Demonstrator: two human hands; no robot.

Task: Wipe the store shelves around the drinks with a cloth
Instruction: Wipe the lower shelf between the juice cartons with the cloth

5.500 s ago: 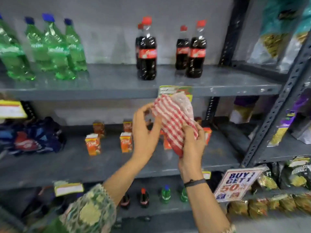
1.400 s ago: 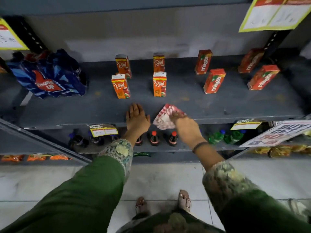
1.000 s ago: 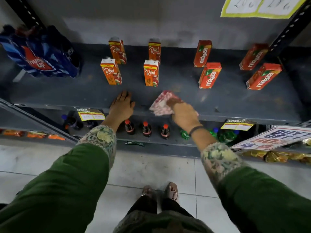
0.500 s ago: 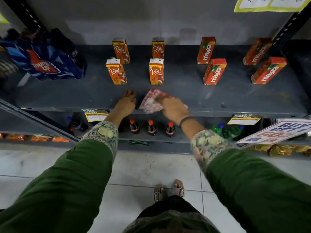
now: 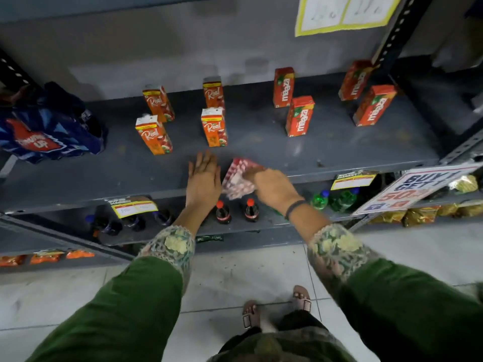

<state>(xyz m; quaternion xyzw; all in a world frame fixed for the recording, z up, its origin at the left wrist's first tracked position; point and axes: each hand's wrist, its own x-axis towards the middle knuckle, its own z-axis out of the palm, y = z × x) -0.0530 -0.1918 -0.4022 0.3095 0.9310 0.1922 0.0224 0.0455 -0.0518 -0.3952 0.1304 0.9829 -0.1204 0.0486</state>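
A red-and-white checked cloth [image 5: 238, 178] lies bunched on the front edge of the grey metal shelf [image 5: 339, 147]. My right hand [image 5: 271, 188] is shut on it and presses it onto the shelf. My left hand [image 5: 203, 178] rests flat, fingers apart, on the shelf just left of the cloth. Behind the hands stand several orange juice cartons [image 5: 214, 126] and, to the right, several red mango drink cartons [image 5: 299, 116].
A blue shrink-wrapped pack of bottles [image 5: 44, 129] sits at the shelf's left end. Cola bottles [image 5: 222, 212] and green bottles [image 5: 339, 199] stand on the shelf below. A promo sign [image 5: 410, 192] hangs at the right. Yellow price tags [image 5: 133, 206] clip to the shelf edge.
The cloth and my right hand have slid back and forth along the shelf's front edge. My left hand has stayed flat on the shelf beside it.
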